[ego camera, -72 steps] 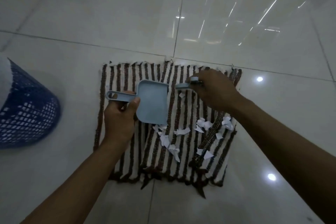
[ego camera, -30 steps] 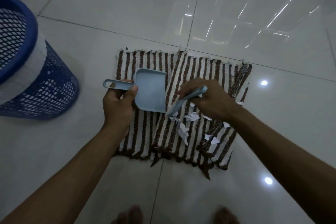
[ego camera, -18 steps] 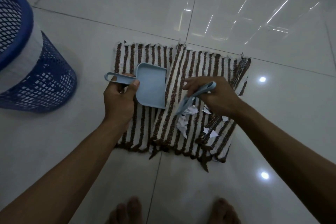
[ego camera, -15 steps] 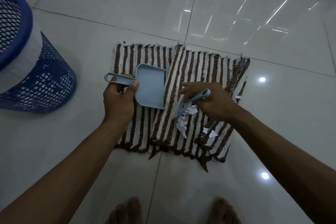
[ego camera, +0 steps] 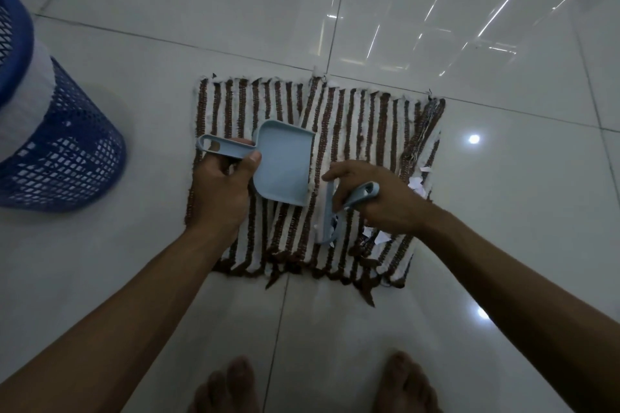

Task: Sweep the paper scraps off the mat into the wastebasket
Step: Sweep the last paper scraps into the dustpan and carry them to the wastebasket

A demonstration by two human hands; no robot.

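— While you're bent over that striped mat (ego camera: pixel 369 131), what are your hands holding?

— My left hand (ego camera: pixel 219 193) grips the handle of a pale blue dustpan (ego camera: pixel 285 166), with the thumb laid over the top of it. The pan lies across the mat's left half, its open edge facing right.

— And the other one?

— My right hand (ego camera: pixel 385 203) is curled round the handle of a small matching brush (ego camera: pixel 361 195). The brush head points down and toward me at the mat, just right of the pan and apart from it.

— Where are the paper scraps (ego camera: pixel 379 238)?

— On the mat, all on its right half. A few white ones lie just below my right wrist, some sit at the brush head, and others are near the right edge, beside my knuckles.

— And the wastebasket (ego camera: pixel 67 151)?

— It's blue mesh with a white band below the rim. It stands on the white tiled floor (ego camera: pixel 503 228), well to the left of the mat. My bare feet (ego camera: pixel 228 386) are on the tiles at the bottom, near the mat's fringe.
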